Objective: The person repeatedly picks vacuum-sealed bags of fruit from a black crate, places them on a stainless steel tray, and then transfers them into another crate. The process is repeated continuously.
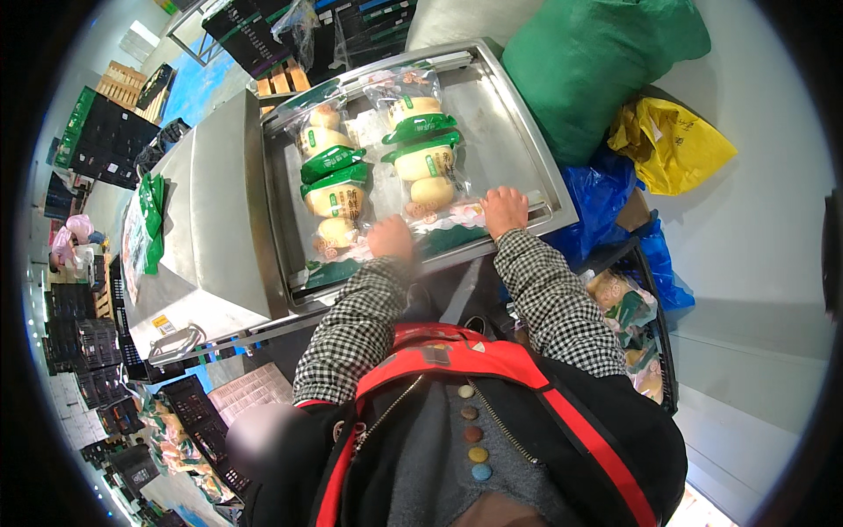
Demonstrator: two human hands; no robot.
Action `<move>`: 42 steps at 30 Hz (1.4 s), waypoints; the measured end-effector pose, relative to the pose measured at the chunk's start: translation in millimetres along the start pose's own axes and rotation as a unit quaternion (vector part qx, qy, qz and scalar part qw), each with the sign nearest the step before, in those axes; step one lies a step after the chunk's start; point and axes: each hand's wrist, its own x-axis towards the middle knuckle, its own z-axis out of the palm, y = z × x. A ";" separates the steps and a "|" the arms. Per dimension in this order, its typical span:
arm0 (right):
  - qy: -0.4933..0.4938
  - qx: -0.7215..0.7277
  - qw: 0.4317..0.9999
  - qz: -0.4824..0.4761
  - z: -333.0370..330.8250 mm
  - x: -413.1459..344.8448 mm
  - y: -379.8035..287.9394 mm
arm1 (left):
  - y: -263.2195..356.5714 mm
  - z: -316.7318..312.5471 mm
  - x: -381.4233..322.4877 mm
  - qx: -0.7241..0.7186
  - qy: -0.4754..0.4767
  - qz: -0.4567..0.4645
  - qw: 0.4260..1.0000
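Note:
Sealable plastic bags of peeled lotus root lie in two columns in the stainless-steel chamber (490,125) of a vacuum packaging machine. Their green printed bands face each other mid-chamber. My right hand (506,212) is closed on the right end of the near right bag (431,172), over the front sealing bar. My left hand (392,238), slightly blurred, rests at that bag's left corner, beside the near left bag (336,201); its fingertips are hidden. Behind lie the far left bag (324,141) and far right bag (413,110), their ends towards the back bar.
A steel lid (220,197) with a handle (178,346) stands left, with flat green-edged bags (148,224) on it. To the right are a stuffed green sack (593,72), a yellow bag (678,145) and a black crate (662,356) of packed lotus root. A person (69,240) is far left.

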 end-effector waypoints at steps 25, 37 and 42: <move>0.104 0.029 0.961 -0.255 -26.1 -11.4 49.1 | -23.6 -40.7 -18.7 -0.211 -0.103 0.073 0.969; 0.150 0.360 0.897 -0.208 -51.7 -18.0 -71.9 | -176.4 14.1 -324.2 -0.257 -0.011 -0.120 0.959; -0.050 0.412 0.814 -0.406 -88.2 -51.0 -205.1 | -173.2 128.0 -432.0 -0.724 -0.195 -0.367 0.551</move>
